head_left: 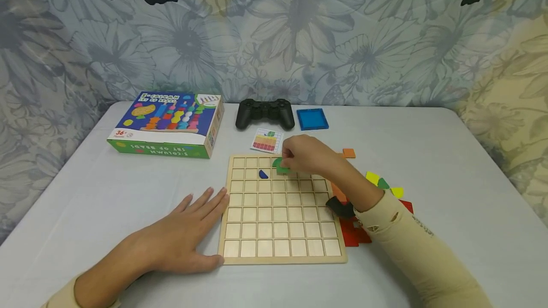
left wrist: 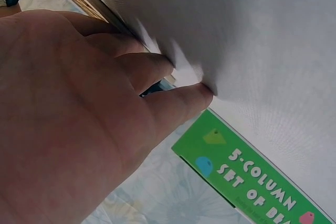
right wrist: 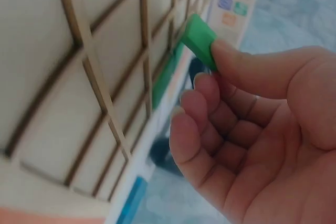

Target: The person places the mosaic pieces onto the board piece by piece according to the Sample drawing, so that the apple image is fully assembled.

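A wooden grid board (head_left: 269, 225) lies on the white table. My left hand (head_left: 184, 232) rests flat beside it, fingers extended and touching its left edge. Over the board's far rows, my right hand (head_left: 306, 155) pinches a green tile (right wrist: 199, 40) between thumb and forefinger. Another green piece (right wrist: 167, 80) sits in the grid just beyond the held one. A small dark blue rounded piece (head_left: 263, 174) lies in a nearby cell. Behind the board's far edge is a printed pattern card (head_left: 266, 140). The right hand partly hides the far right cells.
Red pieces (head_left: 352, 236), yellow pieces (head_left: 397, 192) and an orange piece (head_left: 348, 153) lie right of the board, partly under the right arm. At the back stand a bead-set box (head_left: 164, 122), a black game controller (head_left: 264, 113) and a blue tray (head_left: 312, 119).
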Motion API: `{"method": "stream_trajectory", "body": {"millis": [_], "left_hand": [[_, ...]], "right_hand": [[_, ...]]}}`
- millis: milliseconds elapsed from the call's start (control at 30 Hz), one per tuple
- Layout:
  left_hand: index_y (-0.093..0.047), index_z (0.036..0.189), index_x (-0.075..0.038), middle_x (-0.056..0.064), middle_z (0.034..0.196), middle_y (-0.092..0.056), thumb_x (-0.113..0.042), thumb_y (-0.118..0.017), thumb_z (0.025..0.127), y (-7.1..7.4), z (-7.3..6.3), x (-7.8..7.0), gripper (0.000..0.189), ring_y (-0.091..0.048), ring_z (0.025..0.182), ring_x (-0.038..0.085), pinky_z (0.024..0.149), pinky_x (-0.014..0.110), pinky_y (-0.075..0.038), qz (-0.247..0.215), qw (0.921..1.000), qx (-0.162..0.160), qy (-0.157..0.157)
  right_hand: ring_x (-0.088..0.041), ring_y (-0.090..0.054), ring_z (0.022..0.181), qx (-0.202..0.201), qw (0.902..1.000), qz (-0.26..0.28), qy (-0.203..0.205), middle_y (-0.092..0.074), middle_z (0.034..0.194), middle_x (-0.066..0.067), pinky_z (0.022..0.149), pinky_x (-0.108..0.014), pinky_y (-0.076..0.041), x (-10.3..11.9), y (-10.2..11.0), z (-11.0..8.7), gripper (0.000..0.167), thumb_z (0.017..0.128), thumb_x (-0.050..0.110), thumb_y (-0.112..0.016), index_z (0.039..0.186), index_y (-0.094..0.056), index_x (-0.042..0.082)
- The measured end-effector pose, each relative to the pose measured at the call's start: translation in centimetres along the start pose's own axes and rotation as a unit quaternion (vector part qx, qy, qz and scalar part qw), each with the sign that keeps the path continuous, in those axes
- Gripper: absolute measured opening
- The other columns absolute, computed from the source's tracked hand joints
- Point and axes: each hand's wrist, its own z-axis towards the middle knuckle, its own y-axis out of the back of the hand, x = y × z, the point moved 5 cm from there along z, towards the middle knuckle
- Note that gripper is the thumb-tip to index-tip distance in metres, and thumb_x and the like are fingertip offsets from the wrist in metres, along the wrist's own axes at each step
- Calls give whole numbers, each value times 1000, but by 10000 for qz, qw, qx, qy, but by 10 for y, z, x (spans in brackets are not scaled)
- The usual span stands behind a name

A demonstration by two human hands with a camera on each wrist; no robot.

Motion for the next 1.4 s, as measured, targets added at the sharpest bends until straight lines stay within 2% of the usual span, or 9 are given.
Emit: {"method": "stream_trajectory", "body": {"millis": [133,600,767,867,1000,1100,1300,1400], "left_hand": [[-17,162,-14,-2,168,-6,-70,-61,83,0,-1,0,106,-5,152,26,116,62,-12,-9,10000,-2,-1],[-16,162,-12,0,168,-7,-69,-61,84,1,-1,0,106,-5,152,27,115,63,-12,-11,10000,-40,-72],[-17,162,-13,-1,168,-6,-69,-61,84,0,-1,0,106,-5,152,27,115,63,-12,-24,10000,-13,-40],[-17,162,-14,-1,168,-6,-70,-61,84,0,-1,0,106,-4,152,26,116,62,-12,-32,10000,10,-22],[-16,162,-14,-2,168,-6,-71,-60,84,0,0,0,106,-4,152,26,116,62,-12,-12,10000,32,-6],[-15,162,-15,-3,167,-5,-72,-59,83,0,0,1,107,-3,152,25,116,62,-12,5,10000,49,11],[-15,162,-15,-3,167,-4,-73,-59,83,0,0,1,107,-2,152,26,116,62,-12,-8,10000,52,25],[-15,162,-16,-3,167,-5,-73,-59,83,-1,0,1,107,-3,152,26,116,62,-12,-13,10000,66,50]], "right_hand": [[-21,-55,74,128,9996,-166,-162,-61,79,-2,66,-33,-44,5,-9,7,16,96,21,-70,86,-65,9],[-18,-52,67,20,9968,-751,270,-55,68,1,62,-31,-41,18,-14,8,22,91,15,-75,72,-64,12],[-17,-53,67,-23,9967,-735,343,-57,67,2,62,-30,-43,16,-15,3,20,90,15,-76,73,-65,13],[-17,-54,68,-43,9964,-753,380,-59,68,3,63,-31,-45,11,-12,-7,18,90,14,-75,75,-66,14],[-19,-54,73,-71,9967,-755,280,-59,71,3,67,-33,-47,-6,0,-31,15,91,10,-73,77,-67,13],[-20,-54,76,-24,9976,-680,112,-59,74,2,69,-34,-49,-28,13,-55,12,90,7,-73,81,-69,12],[-20,-56,77,280,9961,-587,-603,-62,80,1,66,-35,-53,-86,32,-93,5,87,7,-75,88,-71,10],[-22,-56,78,400,9926,-628,-964,-62,83,-1,65,-36,-54,-117,35,-106,11,83,6,-77,93,-72,7]]}}
